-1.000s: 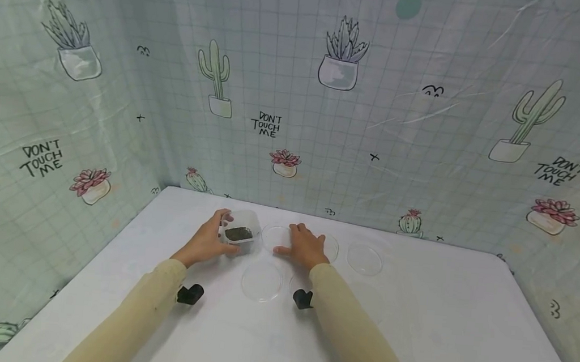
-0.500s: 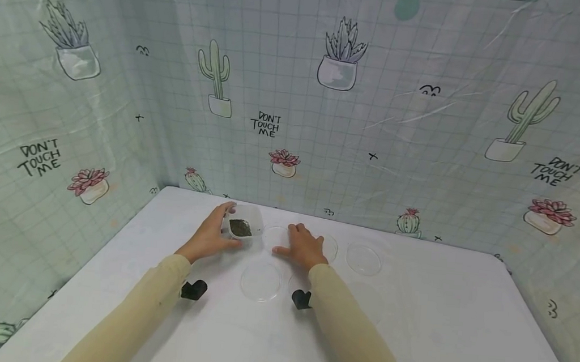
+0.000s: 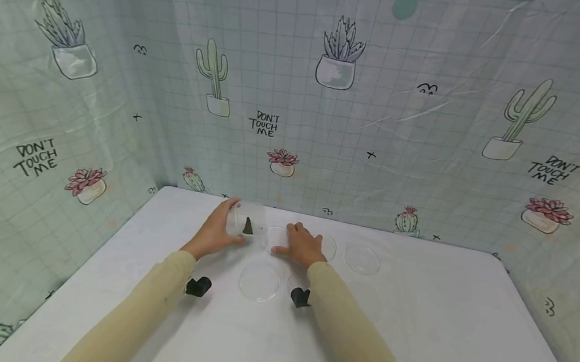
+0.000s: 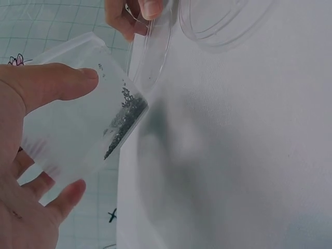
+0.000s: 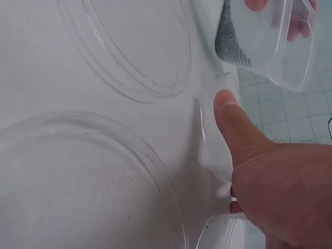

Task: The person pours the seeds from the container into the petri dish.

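A clear plastic tub [image 3: 253, 221] with dark granules [image 4: 127, 122] inside is held in my left hand [image 3: 214, 233]. It tilts to the right above the table, and the granules gather at its lower side. Beside it, a clear petri dish [image 3: 275, 235] is on the table, its edge held by my right hand [image 3: 305, 247]. In the right wrist view, the thumb of the right hand [image 5: 290, 181] lies over this dish [image 5: 210, 129], while the other fingers are mostly hidden. The tub's rim is over or close to the dish; the exact gap cannot be told.
More clear petri dishes lie on the white table [image 3: 452, 330]: one in front [image 3: 260, 281], one at the right [image 3: 362, 259], one behind the right hand [image 3: 331, 248]. A patterned curtain [image 3: 376, 125] rises at the table's back and sides.
My left hand has lifted the tub a little and tipped it further right. The granules have slid toward its lower right side. My right hand stays at the dish.
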Tool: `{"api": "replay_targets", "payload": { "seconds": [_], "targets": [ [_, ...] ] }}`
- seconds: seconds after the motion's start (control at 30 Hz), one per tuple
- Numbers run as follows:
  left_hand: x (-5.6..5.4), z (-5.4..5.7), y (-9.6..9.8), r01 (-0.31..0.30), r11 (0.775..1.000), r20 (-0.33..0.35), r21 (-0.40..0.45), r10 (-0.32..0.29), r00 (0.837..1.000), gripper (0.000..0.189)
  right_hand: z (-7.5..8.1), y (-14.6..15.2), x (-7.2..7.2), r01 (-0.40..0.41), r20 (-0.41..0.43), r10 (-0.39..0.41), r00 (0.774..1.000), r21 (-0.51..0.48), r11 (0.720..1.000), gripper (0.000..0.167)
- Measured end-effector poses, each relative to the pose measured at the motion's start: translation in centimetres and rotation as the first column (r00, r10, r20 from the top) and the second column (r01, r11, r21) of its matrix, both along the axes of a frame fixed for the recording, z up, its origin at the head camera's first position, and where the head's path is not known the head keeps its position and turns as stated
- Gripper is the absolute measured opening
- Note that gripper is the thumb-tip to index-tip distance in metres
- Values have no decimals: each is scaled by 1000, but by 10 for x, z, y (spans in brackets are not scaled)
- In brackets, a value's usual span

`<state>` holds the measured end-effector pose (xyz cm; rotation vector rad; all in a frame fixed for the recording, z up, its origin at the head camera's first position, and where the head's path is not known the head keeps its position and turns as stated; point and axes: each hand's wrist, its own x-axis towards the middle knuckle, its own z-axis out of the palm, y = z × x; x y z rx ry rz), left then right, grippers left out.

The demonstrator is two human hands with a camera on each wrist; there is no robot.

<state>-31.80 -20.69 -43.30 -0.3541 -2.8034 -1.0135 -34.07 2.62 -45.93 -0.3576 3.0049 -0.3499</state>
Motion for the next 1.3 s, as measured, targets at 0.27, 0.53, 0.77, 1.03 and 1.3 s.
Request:
{"api": "replay_targets", "payload": {
  "seconds": [0.27, 0.53, 0.77, 1.03, 1.3],
  "targets": [
    [-4, 0, 5, 6, 999, -36, -43, -8, 999, 95, 3, 0, 1, -12, 3, 12, 1000, 5, 1000, 84],
    [-4, 0, 9, 19, 999, -82, -51, -23, 996, 94, 1, 1, 1, -30, -9, 31, 999, 22, 999, 84],
    [-8, -1, 12, 41, 996, -95, -85, -49, 994, 91, 3, 1, 1, -31, 2, 31, 1000, 14, 999, 83],
    [-8, 7, 19, 58, 992, -127, -116, -72, 989, 91, 6, 2, -1, -26, 17, 26, 1000, 16, 1000, 84],
    [-10, 7, 19, 55, 990, -136, -126, -72, 988, 91, 5, 0, -1, -30, 30, 29, 999, 27, 999, 83]
  ]
}}
